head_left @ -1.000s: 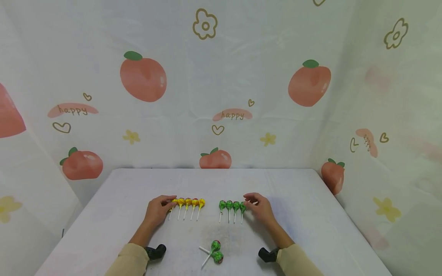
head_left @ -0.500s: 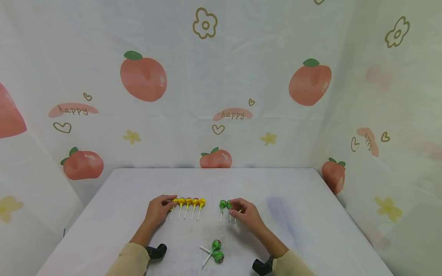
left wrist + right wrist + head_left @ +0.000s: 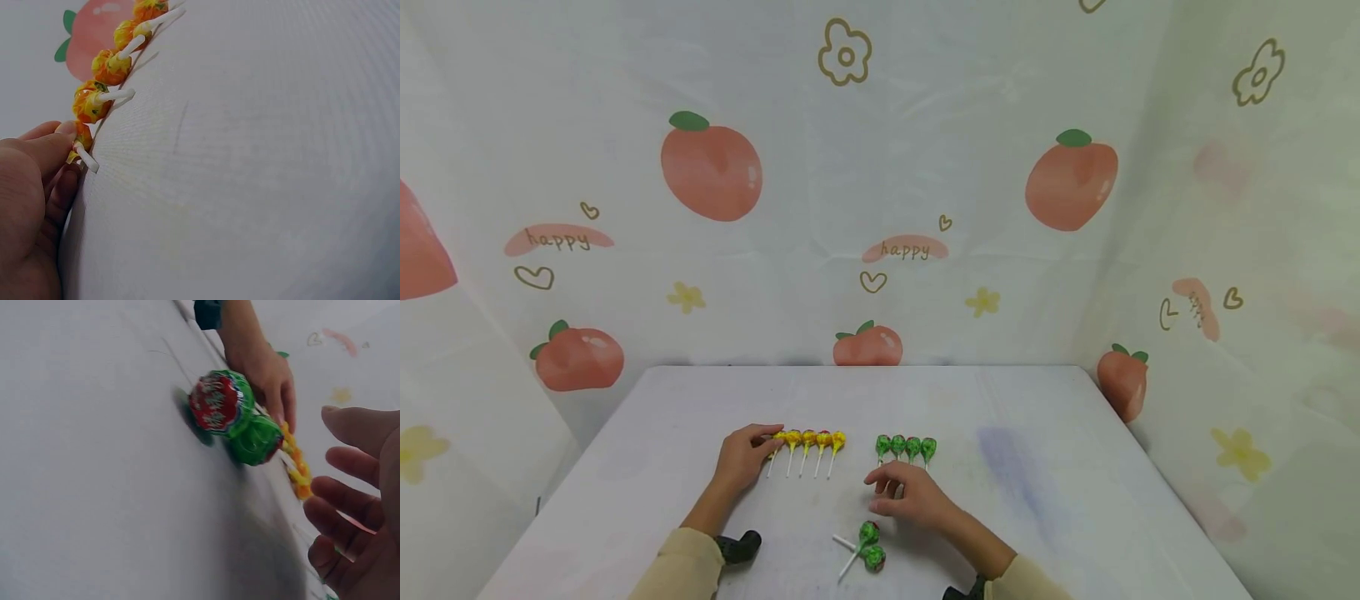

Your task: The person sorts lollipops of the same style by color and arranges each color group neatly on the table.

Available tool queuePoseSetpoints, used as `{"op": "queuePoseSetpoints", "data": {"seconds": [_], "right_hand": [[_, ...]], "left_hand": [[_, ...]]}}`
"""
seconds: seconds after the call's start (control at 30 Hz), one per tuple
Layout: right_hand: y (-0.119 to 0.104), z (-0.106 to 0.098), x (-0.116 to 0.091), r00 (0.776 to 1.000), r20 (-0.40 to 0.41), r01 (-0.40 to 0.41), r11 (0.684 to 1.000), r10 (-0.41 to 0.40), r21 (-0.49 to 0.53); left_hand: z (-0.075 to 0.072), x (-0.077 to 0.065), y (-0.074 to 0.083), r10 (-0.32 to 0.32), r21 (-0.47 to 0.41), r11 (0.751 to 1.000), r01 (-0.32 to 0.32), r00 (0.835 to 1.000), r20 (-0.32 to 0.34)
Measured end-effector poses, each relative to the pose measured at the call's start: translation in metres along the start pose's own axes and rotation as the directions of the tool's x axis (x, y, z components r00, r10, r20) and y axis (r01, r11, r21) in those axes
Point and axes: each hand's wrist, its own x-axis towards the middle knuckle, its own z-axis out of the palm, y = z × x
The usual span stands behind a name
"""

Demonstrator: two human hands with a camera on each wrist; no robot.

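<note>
My left hand (image 3: 745,457) pinches the leftmost yellow lollipop (image 3: 82,137) between thumb and fingers, its white stick pointing out toward me. That lollipop ends a row of several yellow lollipops (image 3: 808,439) lying side by side. To the right lies a row of several green lollipops (image 3: 898,445), sticks partly hidden by my right hand (image 3: 913,496). This hand is above the table with fingers relaxed and nothing in them. Just in front of it, two loose green lollipops cross sticks: one upper (image 3: 868,532), one lower (image 3: 874,559). In the right wrist view, a red label (image 3: 215,403) shows on one.
The lollipops lie on a white table (image 3: 700,400) with a bluish smudge (image 3: 1011,467) at right. A white curtain (image 3: 895,108) printed with peaches and flowers hangs behind and along the sides. Black wrist mounts (image 3: 741,547) jut inward from the sleeves.
My right hand has moved from the right end of the green row leftward across it, then down toward the two loose lollipops. My left hand stays at the yellow row.
</note>
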Motion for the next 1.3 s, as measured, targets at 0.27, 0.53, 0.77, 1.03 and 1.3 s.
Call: {"op": "queuePoseSetpoints", "data": {"seconds": [0.27, 0.53, 0.77, 1.03, 1.3], "right_hand": [[-0.005, 0.01, -0.001, 0.99, 0.124, -0.047, 0.993, 0.06, -0.105], [-0.003, 0.016, -0.002, 0.976, 0.193, -0.072, 0.988, 0.098, -0.138], [-0.004, 0.019, -0.002, 0.974, 0.193, -0.084, 0.983, 0.115, -0.162], [-0.008, 0.018, -0.003, 0.973, 0.189, -0.102, 0.983, 0.131, -0.155], [-0.005, 0.016, -0.003, 0.974, 0.192, -0.09, 0.982, 0.122, -0.167]], "left_hand": [[0.001, 0.0, -0.001, 0.009, 0.002, 1.0, -0.009, 1.0, -0.005], [0.001, -0.002, 0.0, 0.009, 0.005, 1.0, -0.009, 1.0, -0.014], [0.001, -0.002, 0.0, 0.004, -0.001, 1.0, -0.004, 1.0, -0.012], [0.002, 0.0, -0.001, 0.006, -0.006, 1.0, -0.006, 1.0, -0.016], [0.002, -0.001, -0.001, 0.007, -0.011, 1.0, -0.007, 1.0, -0.02]]}}
